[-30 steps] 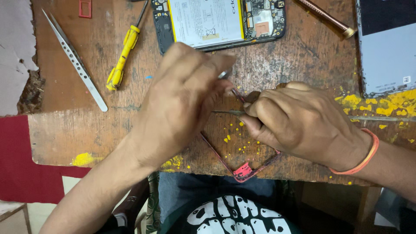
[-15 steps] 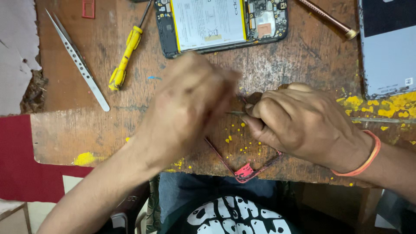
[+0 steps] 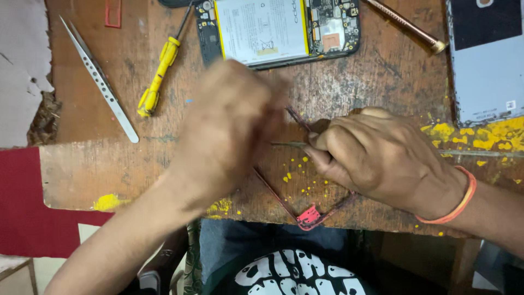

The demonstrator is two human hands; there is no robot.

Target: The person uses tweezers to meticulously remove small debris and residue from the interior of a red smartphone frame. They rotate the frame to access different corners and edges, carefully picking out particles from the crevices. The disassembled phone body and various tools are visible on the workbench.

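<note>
An opened phone with a white, yellow-edged battery label lies at the counter's far edge. The right hand pinches thin tweezers over a red phone frame at the near edge. The left hand, blurrier than before, has shifted; its grip cannot be told.

The left hand is blurred, fingers bunched toward the right, forearm running down to the near left. The right hand is curled, seemingly pinching, its wrist leading off to the right.
</note>
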